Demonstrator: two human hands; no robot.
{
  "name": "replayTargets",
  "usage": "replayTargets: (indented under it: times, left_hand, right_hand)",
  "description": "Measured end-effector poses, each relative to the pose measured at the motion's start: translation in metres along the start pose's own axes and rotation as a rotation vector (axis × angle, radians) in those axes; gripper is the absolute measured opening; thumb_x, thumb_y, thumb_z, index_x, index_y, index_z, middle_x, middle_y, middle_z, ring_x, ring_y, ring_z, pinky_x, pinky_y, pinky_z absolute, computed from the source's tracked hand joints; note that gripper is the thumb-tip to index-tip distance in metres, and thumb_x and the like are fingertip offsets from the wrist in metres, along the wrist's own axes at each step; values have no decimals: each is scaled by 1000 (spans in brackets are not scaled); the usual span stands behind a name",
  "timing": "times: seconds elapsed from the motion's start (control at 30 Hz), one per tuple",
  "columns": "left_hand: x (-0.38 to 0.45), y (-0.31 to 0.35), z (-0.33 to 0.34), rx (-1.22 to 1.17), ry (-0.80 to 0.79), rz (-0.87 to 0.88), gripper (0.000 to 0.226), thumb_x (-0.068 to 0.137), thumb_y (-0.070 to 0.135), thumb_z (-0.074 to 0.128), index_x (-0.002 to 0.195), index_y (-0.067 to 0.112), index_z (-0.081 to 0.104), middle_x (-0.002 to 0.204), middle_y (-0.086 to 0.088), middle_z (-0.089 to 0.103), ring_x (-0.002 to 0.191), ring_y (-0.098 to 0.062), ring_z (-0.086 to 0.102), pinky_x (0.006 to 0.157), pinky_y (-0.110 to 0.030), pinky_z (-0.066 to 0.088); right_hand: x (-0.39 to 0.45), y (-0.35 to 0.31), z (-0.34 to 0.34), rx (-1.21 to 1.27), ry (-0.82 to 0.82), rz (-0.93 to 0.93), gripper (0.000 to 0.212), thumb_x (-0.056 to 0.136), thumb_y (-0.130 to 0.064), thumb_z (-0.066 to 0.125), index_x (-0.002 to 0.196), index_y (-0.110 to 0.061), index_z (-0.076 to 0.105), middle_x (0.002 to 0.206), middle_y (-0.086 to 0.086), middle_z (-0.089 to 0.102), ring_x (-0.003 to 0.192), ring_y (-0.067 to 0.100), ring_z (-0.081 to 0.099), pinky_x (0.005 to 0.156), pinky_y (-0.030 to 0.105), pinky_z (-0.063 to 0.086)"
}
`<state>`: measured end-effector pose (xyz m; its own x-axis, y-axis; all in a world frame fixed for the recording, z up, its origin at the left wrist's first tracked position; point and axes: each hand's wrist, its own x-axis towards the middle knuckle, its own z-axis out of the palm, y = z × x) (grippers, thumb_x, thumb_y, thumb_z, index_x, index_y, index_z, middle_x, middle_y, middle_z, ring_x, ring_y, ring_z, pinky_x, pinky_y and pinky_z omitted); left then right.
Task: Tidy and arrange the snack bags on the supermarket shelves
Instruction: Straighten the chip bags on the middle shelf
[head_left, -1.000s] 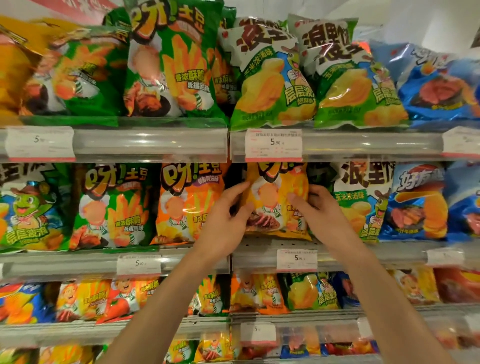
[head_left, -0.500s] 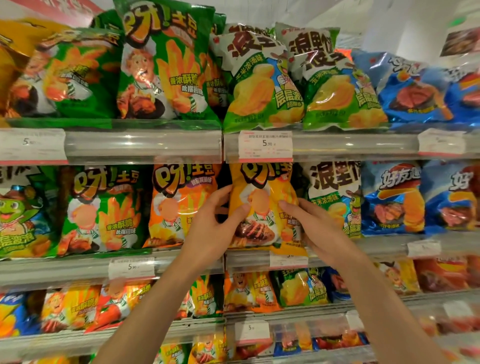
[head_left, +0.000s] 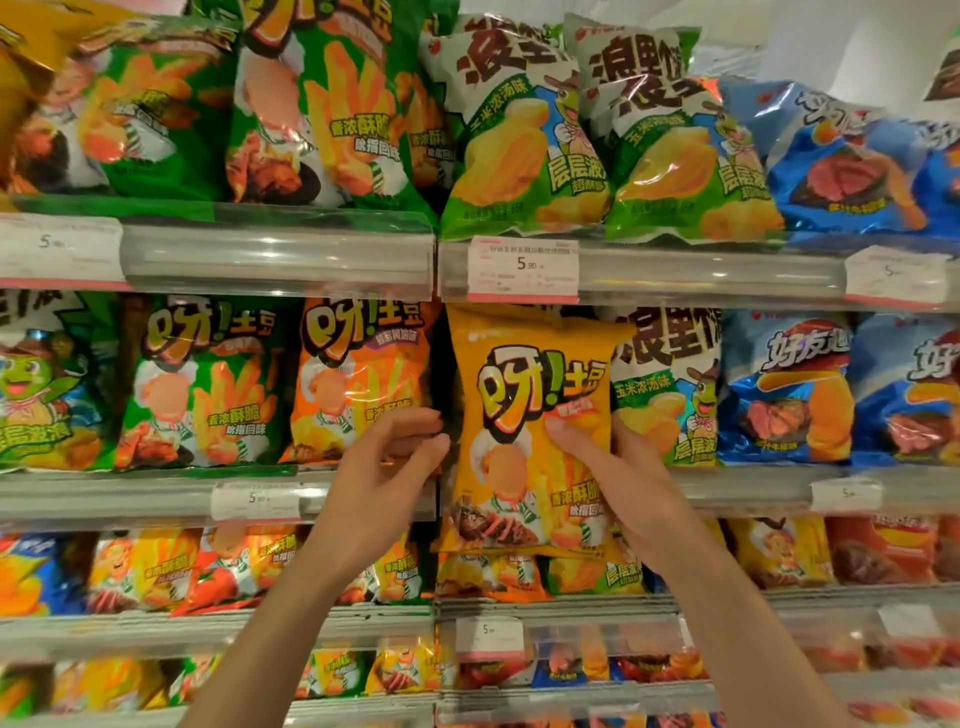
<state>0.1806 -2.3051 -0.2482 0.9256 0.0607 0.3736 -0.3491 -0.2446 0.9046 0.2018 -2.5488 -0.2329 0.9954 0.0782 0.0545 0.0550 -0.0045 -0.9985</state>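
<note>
A yellow snack bag (head_left: 524, 374) with a chef picture stands out in front of the middle shelf (head_left: 130, 493), its lower part hanging below the shelf rail. My right hand (head_left: 634, 493) grips its right side, thumb on the front and fingers behind the edge. To the bag's left is my left hand (head_left: 379, 478), whose fingertips reach its left edge without a clear hold. An orange bag (head_left: 358, 374) of the same brand stands to the left. A green and white bag (head_left: 665, 374) stands to the right.
The top shelf (head_left: 260, 254) carries green, green and white, and blue bags, with a price tag (head_left: 522, 267) right above the yellow bag. Blue bags (head_left: 784, 384) fill the middle shelf's right end. Lower shelves hold several smaller bags.
The yellow bag has come forward and down out of its slot, so its whole front shows. My left hand has slid off its front to the left edge.
</note>
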Motion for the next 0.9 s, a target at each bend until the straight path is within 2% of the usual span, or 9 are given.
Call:
replayTargets:
  times: [0.1,0.17,0.27,0.33,0.43,0.53,0.73,0.83,0.9]
  left_hand:
    - [-22,-10,-14,5,148,-26,11,96,36,68,106,39,70,109,22,72,105,2,66,84,-20,50]
    - [-38,-15,-24,0,221,-53,12,92,41,69,105,39,70,108,18,74,103,-1,69,85,-29,52]
    - [-63,-22,-38,1,320,-99,18,89,44,70,106,38,70,105,13,75,99,-5,71,84,-32,53]
    - [-78,-27,-49,8,358,-125,14,90,41,70,104,41,70,105,13,74,99,-5,71,84,-34,55]
    - [-96,-36,-71,13,373,-165,11,93,41,72,105,41,71,105,13,74,97,-5,71,86,-35,55]
    - [-109,-45,-102,19,377,-184,14,94,44,73,108,42,71,106,13,75,96,-6,73,87,-36,56]
    - [-144,-61,-194,-9,422,-186,15,87,45,71,101,48,71,103,13,76,94,-5,73,84,-34,55]
    - [-162,-66,-260,4,414,-184,16,85,46,71,101,48,71,103,12,77,92,-5,74,71,-23,57]
    - [-174,-68,-304,3,428,-185,17,83,48,71,99,45,72,103,10,79,95,-8,75,76,-27,57]
  right_hand:
    - [-9,12,5,23,-25,-18,53,56,-75,85,104,-60,67,112,-16,78,101,9,75,89,41,61]
    - [-13,20,10,34,-11,-16,54,54,-76,84,102,-59,68,109,-17,78,99,8,76,84,37,62]
    - [-18,34,21,41,-7,-23,59,56,-77,82,109,-54,68,110,-16,78,100,8,75,86,40,60]
    - [-25,42,31,36,-21,-45,60,58,-79,81,111,-53,68,110,-17,77,97,6,75,78,32,62]
    - [-35,47,53,32,-43,-47,38,68,-66,77,104,-59,69,104,-22,77,90,-1,74,62,15,58]
    - [-46,49,80,27,-52,-38,35,74,-61,76,107,-56,70,107,-20,77,94,0,74,64,14,58]
    - [-74,53,165,58,-70,-14,48,75,-57,76,120,-41,70,115,-13,77,106,8,73,88,35,56]
    - [-89,58,224,90,-28,15,50,69,-56,78,115,-38,72,107,-16,79,93,0,74,74,21,57]
    - [-98,62,262,108,-32,28,43,74,-52,77,114,-39,72,106,-18,78,90,-3,73,68,15,56]
